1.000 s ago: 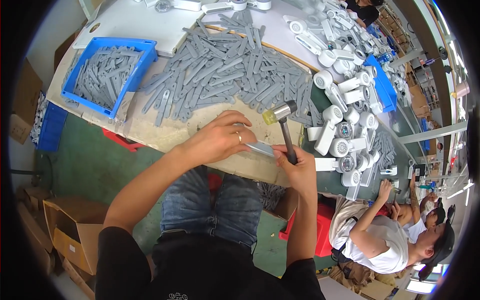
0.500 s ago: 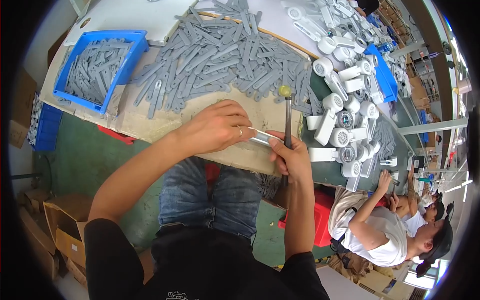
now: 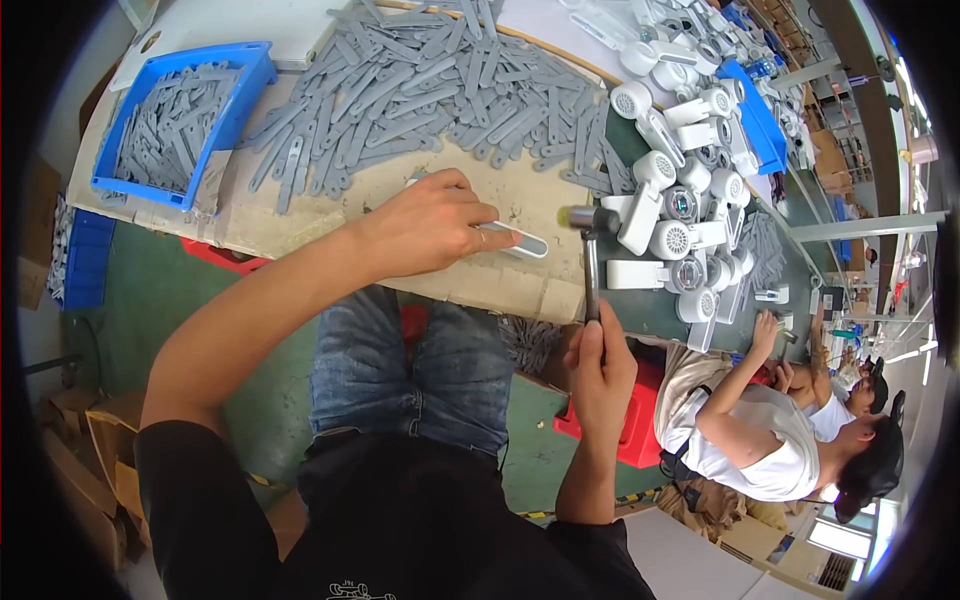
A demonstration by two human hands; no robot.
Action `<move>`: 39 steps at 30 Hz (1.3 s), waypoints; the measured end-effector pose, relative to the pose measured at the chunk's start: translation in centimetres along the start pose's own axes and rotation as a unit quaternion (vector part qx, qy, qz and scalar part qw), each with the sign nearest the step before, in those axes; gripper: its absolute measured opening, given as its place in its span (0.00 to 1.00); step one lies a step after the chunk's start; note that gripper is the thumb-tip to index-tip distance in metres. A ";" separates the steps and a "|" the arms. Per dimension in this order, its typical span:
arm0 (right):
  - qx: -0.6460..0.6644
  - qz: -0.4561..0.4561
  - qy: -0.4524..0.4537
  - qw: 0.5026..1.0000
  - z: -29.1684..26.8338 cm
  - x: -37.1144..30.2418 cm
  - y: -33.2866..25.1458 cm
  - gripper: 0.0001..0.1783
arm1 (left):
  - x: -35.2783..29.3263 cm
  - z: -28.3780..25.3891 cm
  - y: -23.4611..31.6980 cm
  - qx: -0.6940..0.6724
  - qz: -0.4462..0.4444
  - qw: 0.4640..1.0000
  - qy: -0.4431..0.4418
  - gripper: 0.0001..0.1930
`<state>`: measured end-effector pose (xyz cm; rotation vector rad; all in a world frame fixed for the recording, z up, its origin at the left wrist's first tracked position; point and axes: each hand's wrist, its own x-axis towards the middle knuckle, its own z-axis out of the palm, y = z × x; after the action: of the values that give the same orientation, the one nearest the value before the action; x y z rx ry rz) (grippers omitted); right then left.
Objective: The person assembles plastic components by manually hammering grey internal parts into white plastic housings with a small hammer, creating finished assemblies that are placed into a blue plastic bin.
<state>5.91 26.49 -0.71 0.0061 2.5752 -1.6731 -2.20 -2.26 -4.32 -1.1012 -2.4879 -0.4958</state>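
Note:
My left hand [image 3: 440, 225] lies closed over a long white piece with a grey strip set in it [image 3: 524, 244], holding it at the cardboard-covered table top [image 3: 385, 182]. One rounded end of the piece shows past my fingertips; the middle is hidden under the hand. My right hand [image 3: 602, 368] is wrapped round the handle of a hammer [image 3: 591, 262]. The hammer stands head up, with a yellowish face on its left side, just right of the piece and apart from it. Beyond my left hand spreads a heap of loose grey strips [image 3: 400, 95].
At the left a blue crate [image 3: 222, 172] holds more grey strips. White handheld fans [image 3: 655, 225] crowd the table to the right, with a blue bin [image 3: 757, 120] behind them. A co-worker in a white shirt [image 3: 745, 445] sits at the right, near a red stool [image 3: 640, 425].
My right hand has let go of the white piece and moved down and right, now gripping the hammer by its handle. My left hand has the piece lower against the table.

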 end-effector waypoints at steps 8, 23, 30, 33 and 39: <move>-0.223 -0.123 0.058 0.965 0.6 -2.1 0.4 0.17 | 0.2 0.3 0.1 -0.024 -0.011 1.000 0.009 0.18; -0.224 -0.147 0.061 0.962 0.0 -2.4 -0.4 0.18 | 0.3 0.1 0.0 -0.035 -0.006 0.999 0.019 0.15; -0.232 -0.159 0.079 0.956 -0.1 -2.3 -0.1 0.19 | 0.5 0.0 -0.1 -0.046 -0.009 0.999 0.026 0.15; -0.254 -0.141 0.051 0.955 0.4 -2.3 0.7 0.20 | 0.6 0.1 0.1 -0.047 -0.008 0.999 0.016 0.15; -0.280 -0.138 0.048 0.949 0.3 -2.3 1.1 0.19 | 0.8 -0.1 0.7 -0.066 -0.055 0.996 -0.002 0.12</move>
<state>8.24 26.72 -1.66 -0.3227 3.1480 -0.9521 -2.17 -1.35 -3.73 -1.0158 -2.5604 -0.7007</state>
